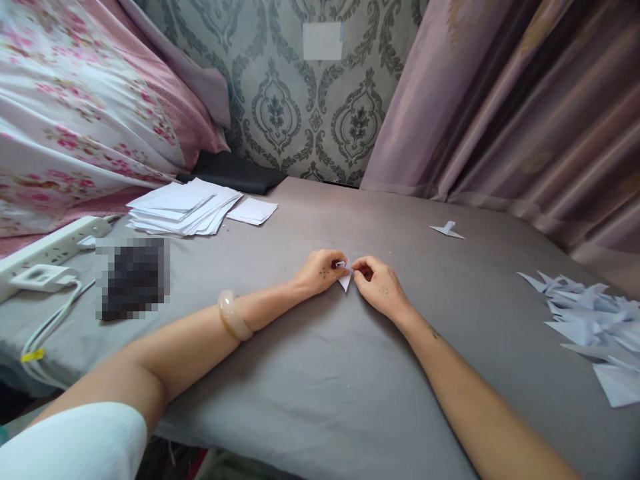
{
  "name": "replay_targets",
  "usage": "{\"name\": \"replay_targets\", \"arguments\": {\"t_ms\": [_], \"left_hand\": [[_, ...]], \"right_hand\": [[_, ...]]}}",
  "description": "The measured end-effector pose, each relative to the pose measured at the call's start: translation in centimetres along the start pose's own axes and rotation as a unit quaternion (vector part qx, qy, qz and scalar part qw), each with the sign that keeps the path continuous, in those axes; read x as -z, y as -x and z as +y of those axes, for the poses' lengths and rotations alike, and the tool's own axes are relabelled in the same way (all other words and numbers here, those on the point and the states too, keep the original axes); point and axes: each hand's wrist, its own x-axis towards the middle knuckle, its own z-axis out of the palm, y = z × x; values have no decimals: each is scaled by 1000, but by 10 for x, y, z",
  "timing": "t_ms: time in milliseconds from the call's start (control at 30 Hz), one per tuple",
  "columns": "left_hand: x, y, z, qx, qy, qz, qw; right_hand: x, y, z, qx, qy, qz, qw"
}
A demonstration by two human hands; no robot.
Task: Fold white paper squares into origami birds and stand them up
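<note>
A small piece of folded white paper [345,281] is held up just above the grey cloth, with a pointed end facing down toward me. My left hand [324,272], with a pale bangle [234,315] on its forearm, pinches the paper from the left between thumb and fingers. From the other side, my right hand [380,285] has its thumb and fingertips closed at the paper's right edge. Parts of the folds are hidden behind the fingers.
At the back left lie a stack of white paper [185,207] and a smaller pile [253,211]. Several folded paper pieces [595,313] are heaped at the right, one folded piece [449,231] apart. A power strip [55,250], cables and a blurred dark object [135,277] are left.
</note>
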Motion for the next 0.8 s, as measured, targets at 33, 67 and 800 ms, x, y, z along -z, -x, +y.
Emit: {"name": "replay_targets", "arguments": {"t_ms": [33, 67, 800], "left_hand": [[0, 0, 0, -3, -4, 0, 1000], [0, 0, -1, -6, -9, 0, 1000], [1, 0, -1, -12, -27, -1, 1000]], "right_hand": [[0, 0, 0, -4, -1, -5, 1000], [0, -1, 0, -5, -1, -10, 1000], [0, 1, 0, -8, -6, 6, 1000]]}}
